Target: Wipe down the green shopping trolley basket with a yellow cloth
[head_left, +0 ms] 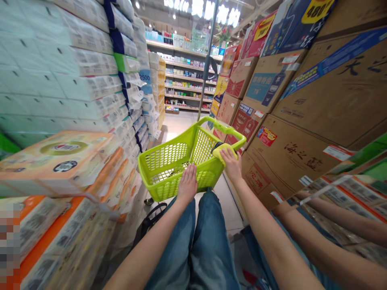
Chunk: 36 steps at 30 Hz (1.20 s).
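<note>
A lime-green plastic shopping basket [165, 149] with perforated walls and a raised handle [225, 128] stands in front of my knees. My left hand [188, 182] lies over the near rim, its fingers stretched out and close together, their tips reaching past the edge. At the basket's right end, my right hand [232, 162] presses a folded yellow cloth [220, 152] against the top edge below the handle. The cloth has a dark patch at its far side. Fingers of the right hand bend over the cloth, and its underside is hidden.
Stacked tissue packs [90, 64] rise on the left, with an orange-and-white pack [60, 157] nearer me. Cardboard cartons [302, 149] wall in the right side. Behind the basket stands a thin metal pole [207, 72]; stocked shelves [187, 76] lie farther back.
</note>
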Each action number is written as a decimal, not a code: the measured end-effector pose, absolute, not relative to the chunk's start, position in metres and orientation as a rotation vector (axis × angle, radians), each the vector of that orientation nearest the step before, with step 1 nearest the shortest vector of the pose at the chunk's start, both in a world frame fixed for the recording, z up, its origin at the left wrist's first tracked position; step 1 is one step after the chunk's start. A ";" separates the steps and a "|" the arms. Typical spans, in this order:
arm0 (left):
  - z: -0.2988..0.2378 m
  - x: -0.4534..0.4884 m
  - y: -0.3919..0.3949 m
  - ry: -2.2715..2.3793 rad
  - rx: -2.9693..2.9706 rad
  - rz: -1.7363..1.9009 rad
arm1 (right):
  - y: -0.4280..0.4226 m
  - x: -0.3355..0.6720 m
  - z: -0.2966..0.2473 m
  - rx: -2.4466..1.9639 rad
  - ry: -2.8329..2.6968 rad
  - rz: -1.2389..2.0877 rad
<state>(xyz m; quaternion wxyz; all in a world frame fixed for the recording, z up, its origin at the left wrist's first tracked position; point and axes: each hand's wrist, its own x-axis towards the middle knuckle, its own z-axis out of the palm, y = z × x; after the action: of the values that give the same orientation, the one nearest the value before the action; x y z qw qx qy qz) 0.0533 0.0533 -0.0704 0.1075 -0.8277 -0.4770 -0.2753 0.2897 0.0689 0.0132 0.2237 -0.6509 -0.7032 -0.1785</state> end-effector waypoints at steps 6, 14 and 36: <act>-0.072 0.055 0.054 -1.427 -2.424 -0.834 | 0.076 0.272 0.003 -1.931 -1.660 -0.507; -0.070 0.053 0.053 -1.402 -2.425 -0.835 | 0.045 0.193 -0.034 -1.687 -2.096 -0.442; -0.071 0.054 0.054 -1.410 -2.413 -0.785 | 0.055 0.234 -0.011 -1.652 -2.184 -0.463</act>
<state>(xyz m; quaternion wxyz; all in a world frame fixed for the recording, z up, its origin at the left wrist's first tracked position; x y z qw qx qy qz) 0.0535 0.0537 -0.0713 0.1189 -0.8253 -0.4823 -0.2686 0.2345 0.0549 -0.0114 0.1811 -0.5851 -0.7733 -0.1640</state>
